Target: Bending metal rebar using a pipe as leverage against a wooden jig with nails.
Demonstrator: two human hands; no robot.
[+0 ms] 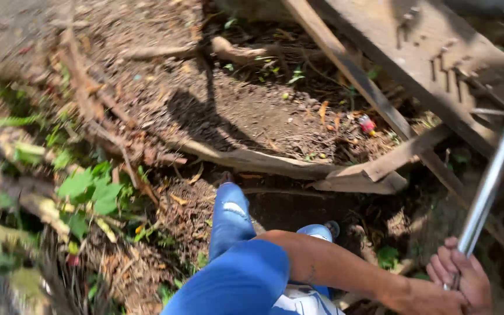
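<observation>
Green leaves (91, 189) and mossy, blurred branches fill the ground far to the left of the metal bar (488, 186), with dry litter and twigs packed among them, so there is little free footing on that side. Nearer the bar, bare brown soil opens in a sunlit patch, bounded below by a pale fallen branch (252, 160) that runs toward a split board end (368, 175). Below that branch stand the person's legs in blue jeans (231, 216), one dark shoe (332, 228) set in the shaded hollow just left of the bar. A bare forearm (333, 268) reaches across the body toward the bar, and I take it for the left arm. The left hand (462, 283) is closed around the bar's lower end, fingers (441, 268) wrapped fully about it. No separate right hand can be made out. The bar rises steeply from the fist, and its upper end lies against the weathered wooden planks (438, 58), where bent nails stick out. A small red object (367, 124) lies on the soil left of the bar's top. By my reading the planks are still joined and crossed, none lifted clear. The room is tight: wood edges crowd the bar above and right.
</observation>
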